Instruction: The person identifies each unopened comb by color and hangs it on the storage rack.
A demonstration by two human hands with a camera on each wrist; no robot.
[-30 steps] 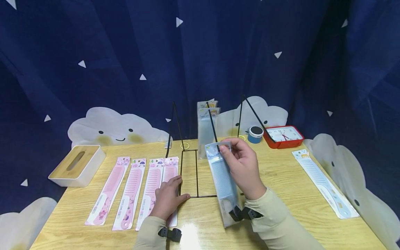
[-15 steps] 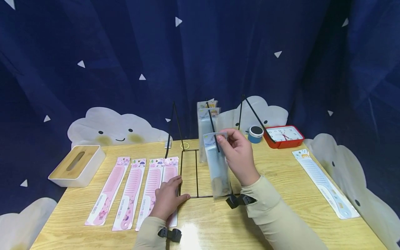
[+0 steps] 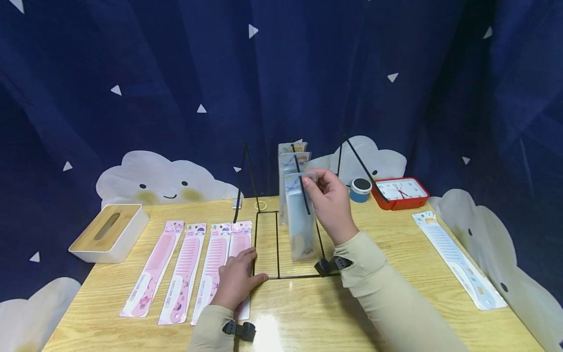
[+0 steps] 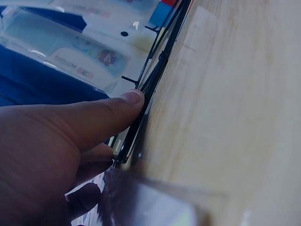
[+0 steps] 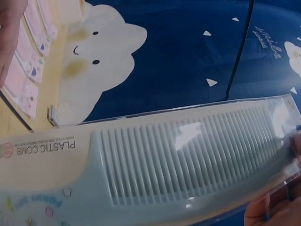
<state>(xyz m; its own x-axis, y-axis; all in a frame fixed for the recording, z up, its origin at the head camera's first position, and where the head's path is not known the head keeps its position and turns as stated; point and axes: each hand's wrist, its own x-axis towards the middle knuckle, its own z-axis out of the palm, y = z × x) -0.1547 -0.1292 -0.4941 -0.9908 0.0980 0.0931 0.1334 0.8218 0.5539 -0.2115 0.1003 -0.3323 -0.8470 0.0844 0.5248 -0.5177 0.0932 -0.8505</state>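
- A person's right hand (image 3: 331,203) pinches a packaged blue comb (image 3: 301,220) by its top right corner, thumb in front, at the middle hook (image 3: 304,195) of a black wire rack (image 3: 278,244).
- The hook's tip shows in front of the pack, which looks threaded on but not yet released.
- Behind it, at least two hanging combs (image 3: 288,164) fill the far part of the same hook; by appearances, that much is done.
- Apparently left to hang: four pink combs (image 3: 182,274) at left and a spare blue comb (image 3: 459,259) at right. No comb shows on the left or right hooks.
- The left hand (image 3: 237,278), fingers loose and thumb apart, rests at the rack's near left corner, over the rightmost pink comb; how firmly it presses cannot be told.
- The spare blue comb lies close along the right edge of the wooden table (image 3: 299,322). The curtain (image 3: 202,58) limits reach at the far side.
- Bare wood offers room near the rack and to its right, short of the red clock (image 3: 401,193) and small speaker (image 3: 360,190).
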